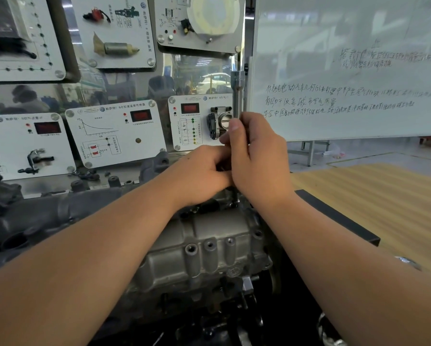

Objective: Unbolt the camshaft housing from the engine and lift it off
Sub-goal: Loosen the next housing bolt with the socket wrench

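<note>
Camshaft housing (204, 248) sits lower centre of frame, grey cast metal, on top of the engine (34, 221), which runs off to the left as dark castings; three round threaded holes show on its near face; housing is in place on the engine, not lifted; right hand (256, 158) at centre frame, grip closed round a long socket wrench (236, 96), fingers and thumb curled on the shaft; wrench stands upright, chrome top end poking above the hand toward upper centre, lower end showing just below the hand and meeting the far end of the housing; exact bolt it sits on too hidden to tell; left hand (204, 171) just left of the right and touching it, fingers curled in toward the wrench shaft; whether it actually grips the shaft or something small beside it cannot be told, fingertips hidden behind the right hand; both forearms come in from the bottom corners; bracelet (408, 262) on the right forearm, lower right; behind the engine, training panels (114, 133) with red displays and mounted car parts fill the left and upper left; whiteboard (346, 71) with handwritten lines fills upper right; wood-topped bench (384, 196) at right of frame, dark edged plate (339, 216) between it and the engine.
</note>
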Motion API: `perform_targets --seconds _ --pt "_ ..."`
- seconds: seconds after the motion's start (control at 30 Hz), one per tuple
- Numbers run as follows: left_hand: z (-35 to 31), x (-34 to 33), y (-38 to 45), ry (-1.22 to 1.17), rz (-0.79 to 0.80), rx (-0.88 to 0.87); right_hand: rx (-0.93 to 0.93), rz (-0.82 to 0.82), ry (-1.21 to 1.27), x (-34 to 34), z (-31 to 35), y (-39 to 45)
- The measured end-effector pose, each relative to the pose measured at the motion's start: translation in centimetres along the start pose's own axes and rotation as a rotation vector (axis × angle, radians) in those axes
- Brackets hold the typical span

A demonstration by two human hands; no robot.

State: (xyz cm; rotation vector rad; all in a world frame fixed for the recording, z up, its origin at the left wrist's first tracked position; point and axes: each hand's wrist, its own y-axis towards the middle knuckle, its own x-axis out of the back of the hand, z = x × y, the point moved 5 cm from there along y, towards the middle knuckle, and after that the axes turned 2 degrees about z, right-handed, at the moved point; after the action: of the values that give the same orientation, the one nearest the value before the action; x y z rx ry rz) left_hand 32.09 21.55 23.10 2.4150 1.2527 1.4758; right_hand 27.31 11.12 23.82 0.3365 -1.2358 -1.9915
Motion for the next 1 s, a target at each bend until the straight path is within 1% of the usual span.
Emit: perform_targets --seconds 0.17,0.3,0.37,0.53,0.6,0.7,0.87,1.0 --pt "-0.41 0.19 -0.19 0.003 0.004 0.003 -0.014 0.018 0.034 -0.14 -0.05 0.08" --pt "-0.47 0.02 -0.06 0.032 0.003 -0.013 0.029 -0.004 0.016 0.21 0.32 -0.04" --pt "-0.24 -0.02 0.02 0.015 -0.006 -0.009 0.018 -0.011 0.007 0.24 0.24 -0.06" --pt "-0.55 0.03 -0.17 0.007 0.034 0.005 -0.003 0.028 -0.002 -0.06 0.21 0.01" --pt "-0.51 0.11 -0.14 0.032 0.033 0.003 -0.012 0.039 0.012 -0.13 0.15 0.03" --pt "-0.34 0.00 -0.05 0.078 0.024 -0.002 0.022 0.035 -0.027 -0.07 0.30 -0.02" --pt "-0.46 -0.20 -0.21 0.090 0.021 -0.007 -0.022 0.058 0.018 -0.32 -0.07 0.12" --pt "-0.48 -0.08 -0.28 0.110 0.020 -0.039 -0.001 0.084 0.025 -0.46 0.01 0.12"
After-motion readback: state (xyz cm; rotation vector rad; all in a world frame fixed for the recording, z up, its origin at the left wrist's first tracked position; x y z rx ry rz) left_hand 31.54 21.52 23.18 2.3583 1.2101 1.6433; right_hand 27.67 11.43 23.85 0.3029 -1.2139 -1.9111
